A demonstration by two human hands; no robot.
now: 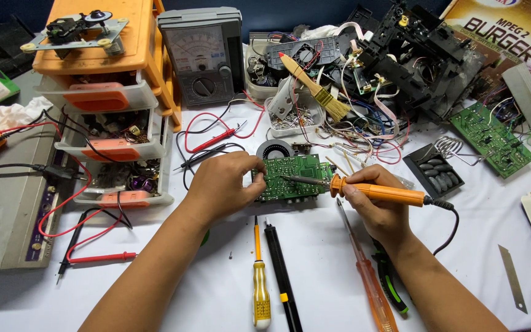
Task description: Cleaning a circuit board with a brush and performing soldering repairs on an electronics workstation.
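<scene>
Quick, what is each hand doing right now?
Left hand: closed on the edge of the green circuit board.
Right hand: closed around the orange soldering iron, tip on the board.

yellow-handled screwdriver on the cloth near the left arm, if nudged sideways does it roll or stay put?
The yellow-handled screwdriver probably rolls a little: its handle looks rounded and it lies free on the white cloth. The soft cloth likely stops it soon. It looks rigid and light.

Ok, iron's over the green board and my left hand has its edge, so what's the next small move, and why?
Probably ease the soldering iron tip down onto the joint. The right hand holds the iron with its tip just above the green circuit board, and the left hand steadies the board's left edge.
</scene>
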